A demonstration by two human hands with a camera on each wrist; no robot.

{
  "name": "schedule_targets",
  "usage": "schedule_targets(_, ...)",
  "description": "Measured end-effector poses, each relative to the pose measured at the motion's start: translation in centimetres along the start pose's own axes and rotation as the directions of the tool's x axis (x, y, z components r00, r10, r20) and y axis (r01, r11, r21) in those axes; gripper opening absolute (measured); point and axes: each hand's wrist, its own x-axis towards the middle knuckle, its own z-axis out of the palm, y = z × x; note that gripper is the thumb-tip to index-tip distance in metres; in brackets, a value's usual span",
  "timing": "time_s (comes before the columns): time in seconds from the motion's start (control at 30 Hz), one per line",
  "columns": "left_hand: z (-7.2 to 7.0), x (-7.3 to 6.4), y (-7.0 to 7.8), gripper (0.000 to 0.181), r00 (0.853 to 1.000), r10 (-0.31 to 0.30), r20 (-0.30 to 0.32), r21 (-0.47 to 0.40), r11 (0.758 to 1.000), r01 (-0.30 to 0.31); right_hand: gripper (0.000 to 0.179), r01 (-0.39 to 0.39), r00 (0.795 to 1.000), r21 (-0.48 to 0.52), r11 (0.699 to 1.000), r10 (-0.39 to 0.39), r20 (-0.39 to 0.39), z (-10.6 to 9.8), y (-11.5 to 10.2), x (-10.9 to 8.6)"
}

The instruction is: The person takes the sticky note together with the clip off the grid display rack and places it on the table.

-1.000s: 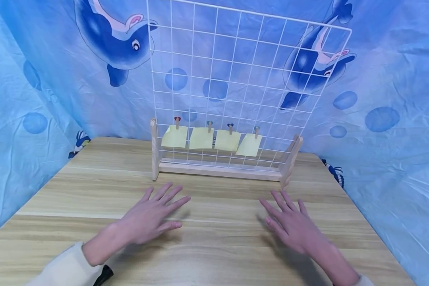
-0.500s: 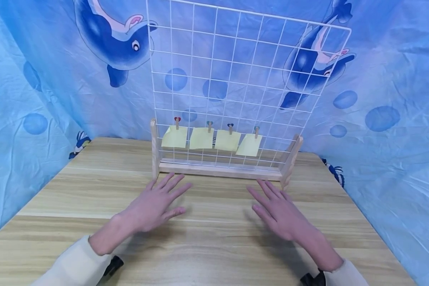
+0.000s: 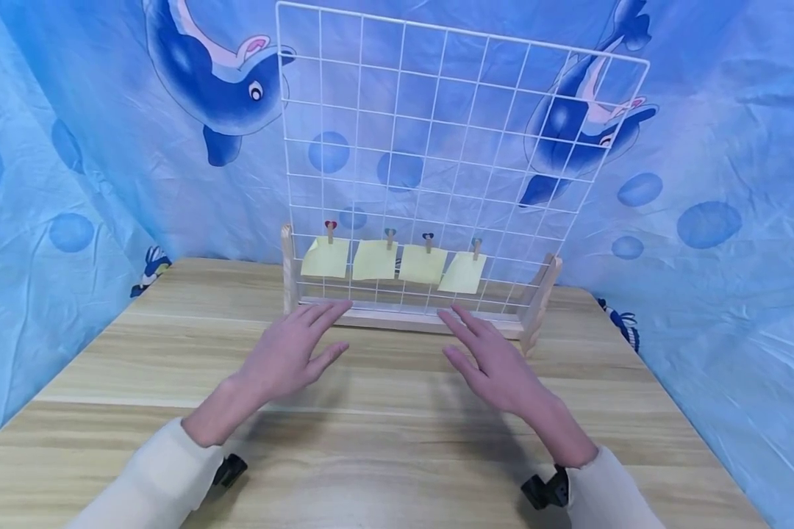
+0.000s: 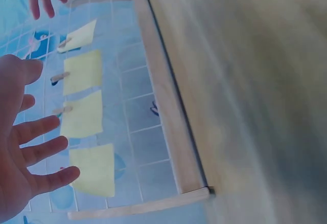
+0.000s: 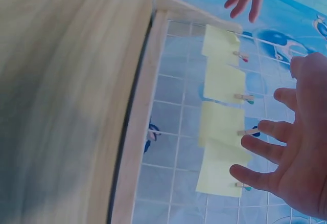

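Observation:
In the head view my left hand is held over the table in front of the rack's left half, fingers extended and holding nothing. My right hand mirrors it on the right, also with nothing in it. Behind them stands a white wire grid in a wooden stand. Several pale yellow paper notes hang in a row low on the grid, the leftmost note under a clothespin with a red heart. The rightmost note hangs tilted. Both wrist views show the spread fingers in front of the notes.
The wooden table spreads out in front of the rack. A blue curtain with printed dolphins encloses the back and sides. Tasselled cords hang at the table's far corners. Black wrist cameras sit at the sleeves.
Both hands have risen and moved forward toward the rack, coming closer together. Their fingers have gone from widely spread to nearer one another. The notes and the rack stay in place.

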Motion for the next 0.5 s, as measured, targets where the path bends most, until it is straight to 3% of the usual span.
schedule_targets(0.17, -0.5, 1.1, -0.6, 0.055, 0.996, -0.002, -0.09, -0.022, 1.0, 0.0, 0.058, 0.019, 0.996, 0.045, 0.999, -0.015, -0.089, 0.0, -0.1, 1.6)
schedule_targets(0.33, -0.9, 2.0, -1.3, 0.051, 0.981, -0.028, -0.19, -0.05, 0.999, 0.019, 0.058, 0.07, 0.985, 0.094, 0.993, -0.054, -0.165, 0.2, -0.2, 3.4)
schedule_targets(0.5, -0.8, 2.5, -1.9, 0.049, 0.975, -0.091, -0.202, -0.115, 0.991, 0.068, 0.055, 0.1, 0.973, 0.157, 0.982, -0.064, -0.22, 0.5, -0.5, 5.0)
